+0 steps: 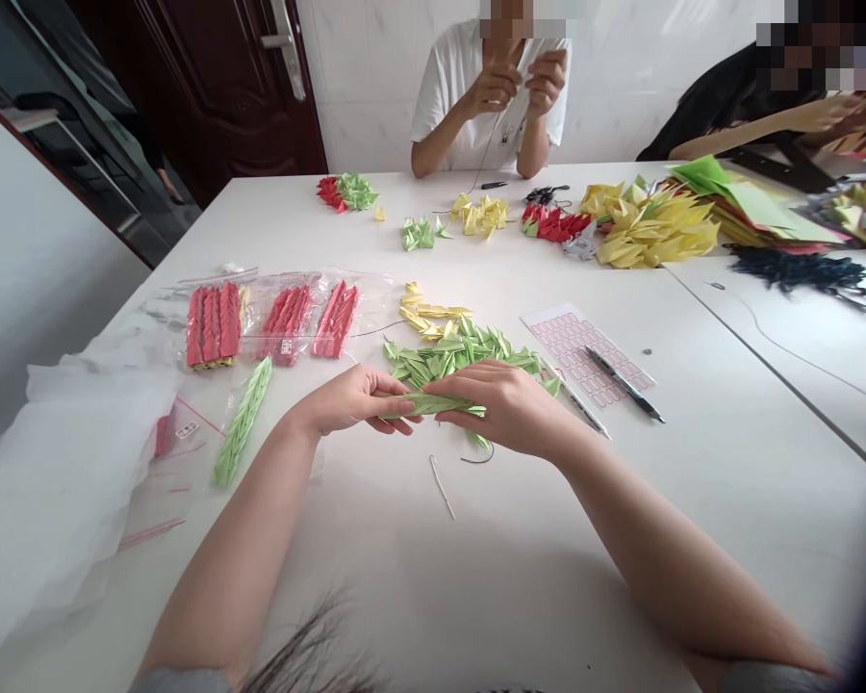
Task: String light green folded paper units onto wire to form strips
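Between my two hands lies a strip of folded green paper pieces [440,405], held level over the table. My left hand [357,399] grips its left end with thumb and fingers. My right hand [501,399] is curled over its right part, hiding some of it. Just behind, a pile of loose green folded pieces [454,356] spreads on the table, with several yellow folded pieces [433,313] beyond. A needle [443,488] lies in front of my hands, and a short dark curved cord [480,459] rests near it. A finished-looking green strip [241,423] lies left of my left arm.
Clear bags with red folded strips [213,322] lie at the left, beside white plastic sheeting [64,481]. A label sheet [584,351] and a pen [624,383] are at the right. Across the white table [693,539], a co-worker in a white shirt [447,77] handles thread near yellow paper piles [653,231].
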Demonstrator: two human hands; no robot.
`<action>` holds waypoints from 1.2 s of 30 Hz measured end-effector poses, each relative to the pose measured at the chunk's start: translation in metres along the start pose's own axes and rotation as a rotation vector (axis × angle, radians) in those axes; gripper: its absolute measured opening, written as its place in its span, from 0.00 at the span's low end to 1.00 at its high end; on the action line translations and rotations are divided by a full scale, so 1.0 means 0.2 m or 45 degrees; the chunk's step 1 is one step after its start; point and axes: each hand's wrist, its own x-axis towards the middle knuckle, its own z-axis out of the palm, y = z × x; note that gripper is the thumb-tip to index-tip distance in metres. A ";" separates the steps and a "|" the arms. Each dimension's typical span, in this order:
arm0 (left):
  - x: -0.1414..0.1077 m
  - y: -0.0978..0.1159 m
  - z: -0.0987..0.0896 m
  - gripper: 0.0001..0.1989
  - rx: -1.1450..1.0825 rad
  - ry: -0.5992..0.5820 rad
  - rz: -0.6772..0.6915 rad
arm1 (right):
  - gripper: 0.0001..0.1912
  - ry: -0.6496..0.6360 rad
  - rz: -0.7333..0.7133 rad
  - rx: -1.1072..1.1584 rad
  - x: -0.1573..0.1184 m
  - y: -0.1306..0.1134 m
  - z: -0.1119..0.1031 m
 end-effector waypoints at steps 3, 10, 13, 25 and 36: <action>0.01 -0.01 0.00 0.20 -0.013 0.026 0.001 | 0.15 0.048 -0.044 -0.196 0.00 -0.01 0.00; 0.02 0.00 0.04 0.20 -0.043 -0.022 -0.002 | 0.14 0.012 -0.097 -0.150 0.00 -0.03 0.02; 0.03 0.00 0.05 0.21 -0.047 -0.037 -0.028 | 0.15 -0.035 -0.109 -0.085 0.00 -0.03 0.04; 0.02 0.00 0.01 0.20 -0.048 0.091 -0.016 | 0.21 -0.156 0.146 -0.088 -0.01 0.01 -0.07; 0.03 -0.01 0.04 0.19 0.061 -0.007 -0.013 | 0.14 -0.134 0.073 -0.103 -0.03 0.02 -0.04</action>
